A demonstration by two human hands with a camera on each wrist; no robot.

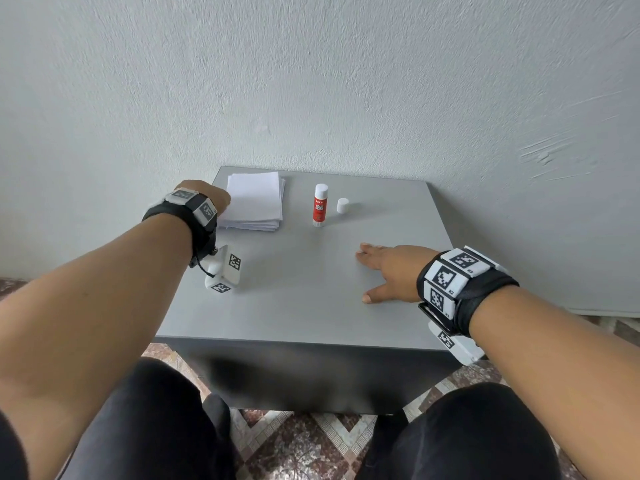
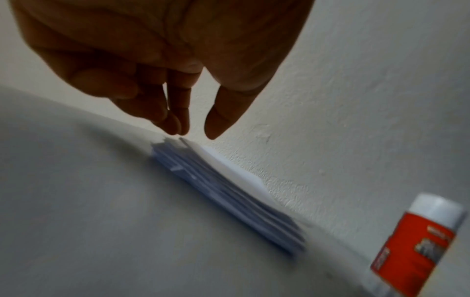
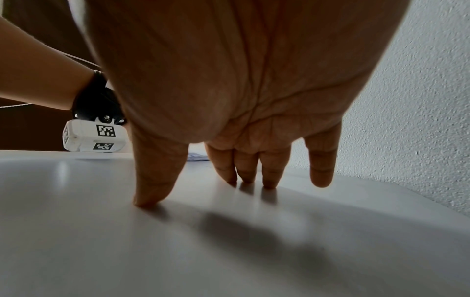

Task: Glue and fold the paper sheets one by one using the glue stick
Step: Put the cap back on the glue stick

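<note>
Head view: left hand (image 1: 204, 192) reaches, fingers loosely extended, seemingly just above the paper stack (image 1: 254, 200); right hand (image 1: 389, 273) rests spread on the table (image 1: 304, 289).

The glue stick (image 1: 320, 206) has "GLUE STICK" on its red label; wristband tags (image 1: 450, 279) read "R2".

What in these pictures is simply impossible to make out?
- Left hand fingers: head view, hidden behind its own wrist; in the blurred left wrist view, whether they touch the paper stack is unclear.
- Sheet count: edges blurred in the left wrist view.
- Glue stick small print: too small in the head view, blurred and cut off in the left wrist view.
</note>
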